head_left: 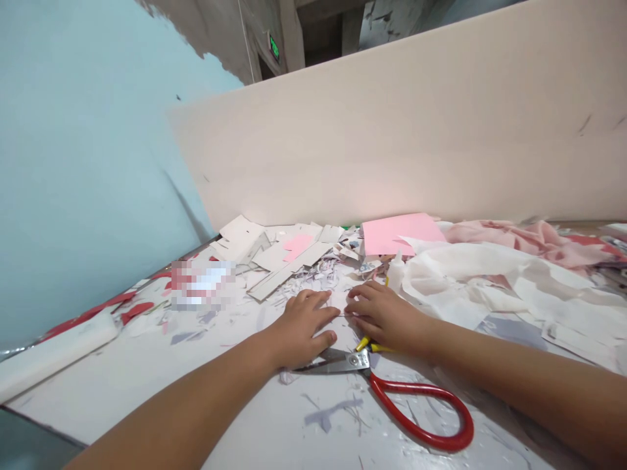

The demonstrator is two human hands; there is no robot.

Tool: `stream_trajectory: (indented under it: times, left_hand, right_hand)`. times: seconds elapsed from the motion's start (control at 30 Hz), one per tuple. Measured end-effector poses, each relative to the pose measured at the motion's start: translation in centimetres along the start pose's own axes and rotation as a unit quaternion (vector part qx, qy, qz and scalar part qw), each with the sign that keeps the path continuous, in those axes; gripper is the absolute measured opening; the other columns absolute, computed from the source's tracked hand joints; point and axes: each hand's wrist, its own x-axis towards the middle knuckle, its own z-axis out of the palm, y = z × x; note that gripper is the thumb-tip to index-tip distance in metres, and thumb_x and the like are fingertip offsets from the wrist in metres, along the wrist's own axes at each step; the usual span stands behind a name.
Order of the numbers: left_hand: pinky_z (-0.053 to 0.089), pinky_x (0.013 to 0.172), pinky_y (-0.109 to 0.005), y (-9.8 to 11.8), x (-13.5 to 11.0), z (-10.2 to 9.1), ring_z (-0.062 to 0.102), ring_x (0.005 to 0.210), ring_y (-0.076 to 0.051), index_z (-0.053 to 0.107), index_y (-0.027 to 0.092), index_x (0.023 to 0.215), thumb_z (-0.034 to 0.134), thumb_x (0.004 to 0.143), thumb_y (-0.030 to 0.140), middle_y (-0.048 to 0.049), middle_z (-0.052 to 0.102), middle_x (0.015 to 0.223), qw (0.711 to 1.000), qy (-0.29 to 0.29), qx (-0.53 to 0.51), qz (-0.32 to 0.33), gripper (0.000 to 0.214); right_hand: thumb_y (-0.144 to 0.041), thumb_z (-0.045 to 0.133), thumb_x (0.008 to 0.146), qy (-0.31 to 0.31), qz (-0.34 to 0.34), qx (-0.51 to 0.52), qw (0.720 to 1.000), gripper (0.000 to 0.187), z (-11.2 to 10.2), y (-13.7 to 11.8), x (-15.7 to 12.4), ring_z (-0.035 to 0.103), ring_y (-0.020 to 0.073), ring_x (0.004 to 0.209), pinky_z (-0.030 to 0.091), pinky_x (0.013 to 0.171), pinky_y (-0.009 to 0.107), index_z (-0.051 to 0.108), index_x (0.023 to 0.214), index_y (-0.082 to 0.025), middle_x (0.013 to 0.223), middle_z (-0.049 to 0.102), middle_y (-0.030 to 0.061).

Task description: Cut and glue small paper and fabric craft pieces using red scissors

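Note:
My left hand [300,328] lies palm down on the white table [147,385], fingers stretched forward over a sheet of white paper [337,321]. My right hand [385,314] rests beside it, fingers flat and together, their tips almost meeting the left hand's. A yellow object [368,344] pokes out from under the right hand; what it is I cannot make out. Red-handled scissors [406,398] lie just in front of both hands, blades under my left thumb side.
White paper scraps and card strips [274,258] litter the table beyond my hands. A pink sheet [399,233] lies at the back, crumpled white tissue [490,277] and pink cloth [533,238] to the right. A tall beige board [416,130] stands behind.

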Motion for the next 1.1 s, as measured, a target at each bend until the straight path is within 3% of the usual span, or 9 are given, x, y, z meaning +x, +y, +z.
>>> stream_trajectory:
  times: [0.3,0.7,0.9,1.1]
  left_hand:
    - [0.017,0.099,-0.056,-0.26,0.09,0.23,0.015,0.129,-0.033,0.041,0.037,0.126,0.038,0.083,0.047,-0.006,0.022,0.144,0.999,-0.024,-0.006,-0.024,0.045]
    - [0.022,0.098,-0.053,-0.07,0.19,0.22,0.022,0.125,-0.031,0.048,0.03,0.121,0.045,0.08,0.042,-0.0069,0.028,0.141,1.0,-0.002,-0.009,-0.016,0.042]
    - [0.02,0.099,-0.054,-0.14,0.37,0.42,0.018,0.128,-0.032,0.042,0.03,0.126,0.045,0.079,0.045,-0.0076,0.025,0.143,0.999,0.003,0.001,-0.04,0.05]
    - [0.021,0.099,-0.054,0.01,0.42,0.46,0.02,0.127,-0.032,0.045,0.029,0.12,0.047,0.077,0.044,-0.0077,0.028,0.141,0.998,0.011,0.006,-0.056,0.046]
  right_hand:
    - [-0.031,0.044,0.084,0.0,0.031,-0.008,0.999,0.028,0.18,-0.11,-0.11,0.041,0.0295,0.107,0.034,0.087,0.047,0.065,0.102,-0.026,0.109,0.05,0.0117]
    - [-0.03,0.045,0.083,0.001,0.052,-0.011,0.999,0.025,-0.11,-0.33,-0.24,0.044,0.0258,0.101,0.034,0.086,0.043,0.063,0.098,-0.023,0.108,0.052,0.0103]
    - [-0.029,0.044,0.084,0.003,0.042,0.0,0.999,0.025,0.28,-0.08,-0.15,0.044,0.0256,0.101,0.034,0.086,0.044,0.064,0.096,-0.023,0.107,0.053,0.0104]
    - [-0.028,0.046,0.083,0.016,0.05,0.006,0.999,0.024,0.61,0.11,-0.24,0.045,0.027,0.103,0.034,0.086,0.046,0.065,0.096,-0.022,0.104,0.054,0.0115]
